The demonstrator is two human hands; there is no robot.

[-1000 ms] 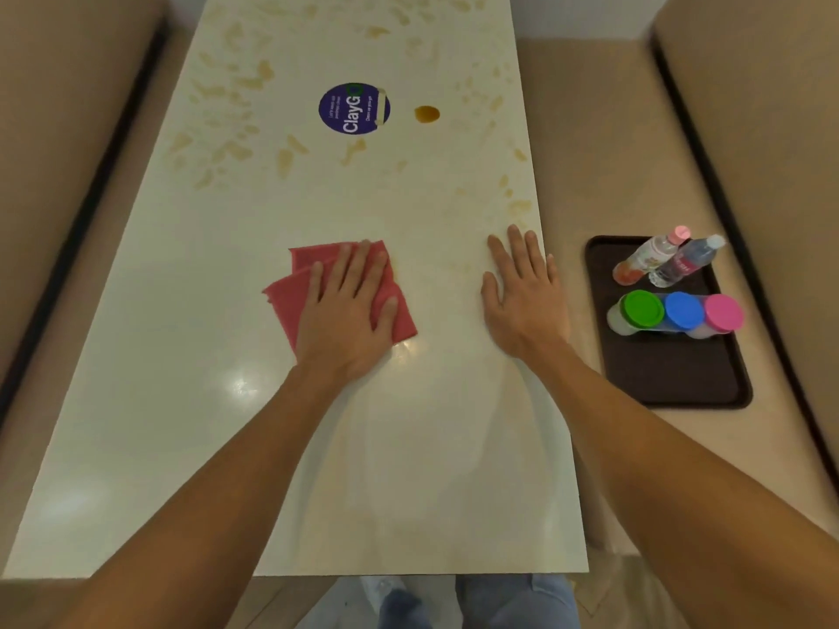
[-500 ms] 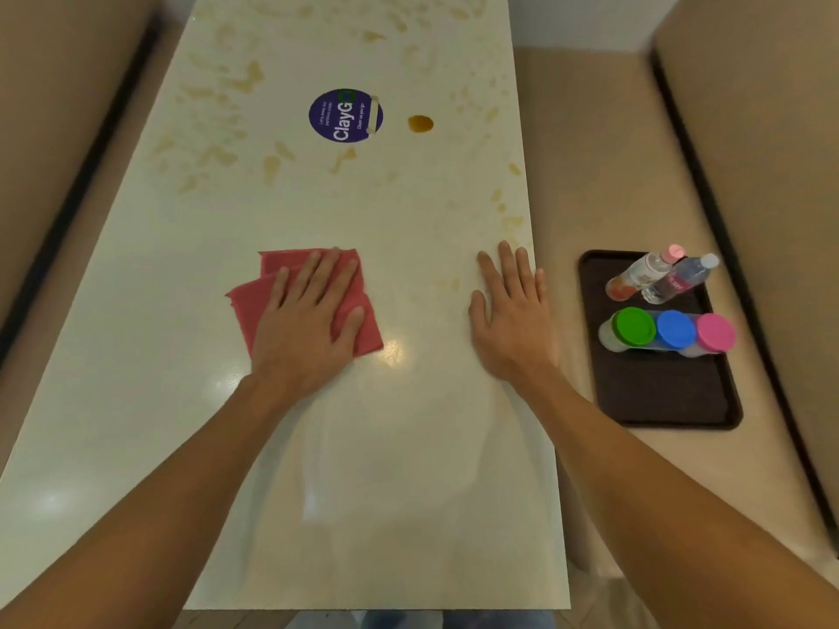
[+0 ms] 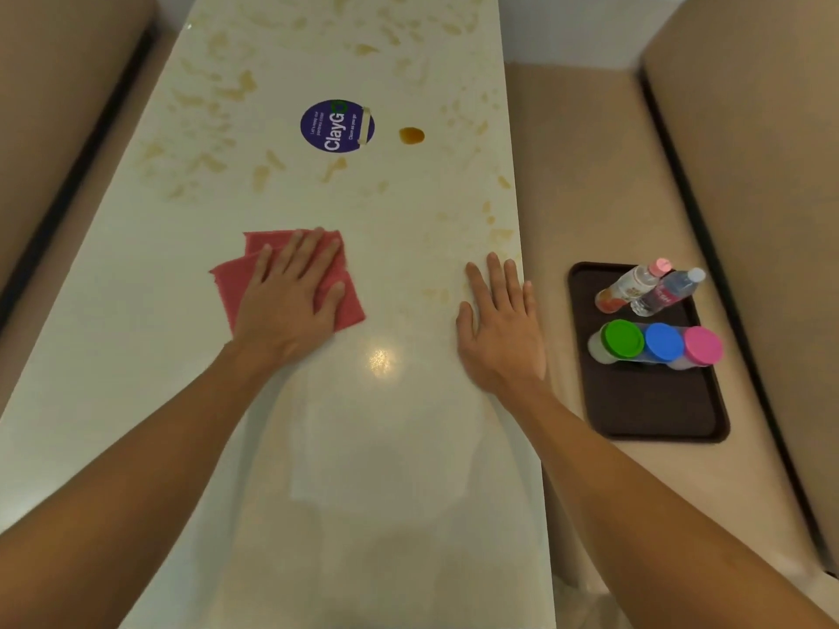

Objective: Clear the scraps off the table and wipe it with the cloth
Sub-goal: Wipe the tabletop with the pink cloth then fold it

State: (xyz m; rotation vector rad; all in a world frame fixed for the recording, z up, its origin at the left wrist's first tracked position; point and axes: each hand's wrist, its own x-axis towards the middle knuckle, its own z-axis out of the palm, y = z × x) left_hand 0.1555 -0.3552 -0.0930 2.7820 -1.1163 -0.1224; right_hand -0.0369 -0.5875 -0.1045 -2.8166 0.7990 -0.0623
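Table [image 3: 136, 311]: long, pale, glossy. The near half looks clean. The far half carries yellowish smears [image 3: 236, 90].

Left hand [image 3: 286, 301]: palm down, fingers straight and spread, pressing the cloth [image 3: 227, 283]. The cloth is red, folded, and flat on the table left of centre, just near of the smeared zone. The flat palm probably spreads pressure over the whole pad for wiping.

Sticker [image 3: 337, 125]: round, purple, far of the cloth. A brown blob [image 3: 411, 135] lies just right of it, not touching. Scrap or spill, cannot tell.

Right hand [image 3: 499, 338]: flat on the table near its right edge, fingers straight, holding nothing. Judged a brace for leaning forward.

Tray [image 3: 653, 410]: dark, on the bench right of the table. It holds two bottles [image 3: 635, 283] and three lidded jars [image 3: 658, 342], likely parked there to keep the tabletop free.

Judgement: wiping is under way and the far half is not yet done.
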